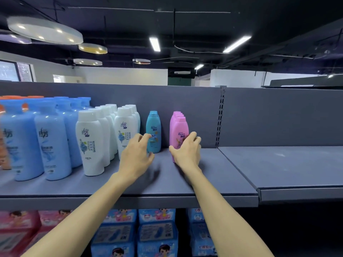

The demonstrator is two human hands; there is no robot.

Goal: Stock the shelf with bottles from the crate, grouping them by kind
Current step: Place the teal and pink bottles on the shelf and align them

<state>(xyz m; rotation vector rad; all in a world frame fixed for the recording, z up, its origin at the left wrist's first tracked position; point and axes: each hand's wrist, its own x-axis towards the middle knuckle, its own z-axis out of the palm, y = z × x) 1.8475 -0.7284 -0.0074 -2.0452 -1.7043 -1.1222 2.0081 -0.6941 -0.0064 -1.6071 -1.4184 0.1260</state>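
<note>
On the grey shelf (pixel 213 175) a teal bottle (pixel 154 127) stands upright to the right of the white bottles. My left hand (pixel 136 156) reaches it from the front left, its fingers curled round the bottle's lower left side and its thumb by the base. A row of pink bottles (pixel 178 127) stands further right. My right hand (pixel 187 151) holds the front pink bottle low down, thumb on its left and fingers wrapped round its right side. The crate is out of view.
Two rows of white bottles (pixel 91 141) and several blue bottles (pixel 52 145) fill the shelf's left part, with orange ones at the far left edge. A slotted upright (pixel 220 115) divides this bay from the neighbouring shelf (pixel 289 166). Packaged goods (pixel 157 230) sit on the shelf below.
</note>
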